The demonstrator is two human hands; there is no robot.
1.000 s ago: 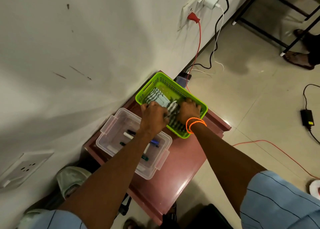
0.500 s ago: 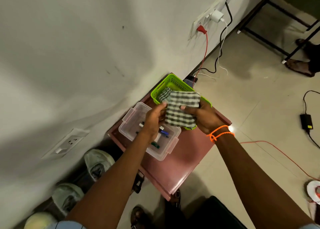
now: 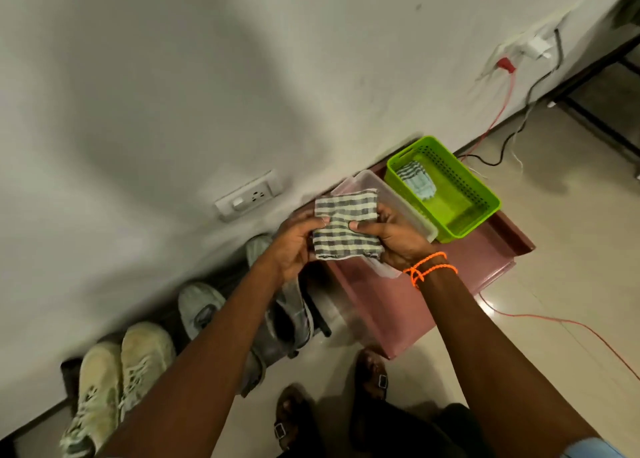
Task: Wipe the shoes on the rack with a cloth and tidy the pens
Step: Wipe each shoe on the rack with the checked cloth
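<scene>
A folded grey-and-white checked cloth point(image 3: 344, 227) is held up between both hands. My left hand point(image 3: 294, 246) pinches its left edge and my right hand point(image 3: 394, 237) grips its right side, thumbs on top. Behind the cloth a clear plastic box point(image 3: 401, 201) stands on a low pink table point(image 3: 436, 298); its pens are hidden by the cloth and hands. A green basket point(image 3: 485, 194) beside it holds another folded cloth point(image 3: 417, 182). Pale sneakers point(image 3: 117, 381) and grey shoes point(image 3: 201, 307) line the wall at lower left.
Wall sockets point(image 3: 249, 196) sit low on the white wall. Red and black cables point(image 3: 502, 111) run from a plug strip down to the floor at right, and a red cable point(image 3: 568, 322) crosses the tiles. My sandalled feet point(image 3: 374, 378) stand before the table.
The cloth has come out of the green basket and moved left, over the clear box. My view has swung left, bringing the shoes along the wall into sight.
</scene>
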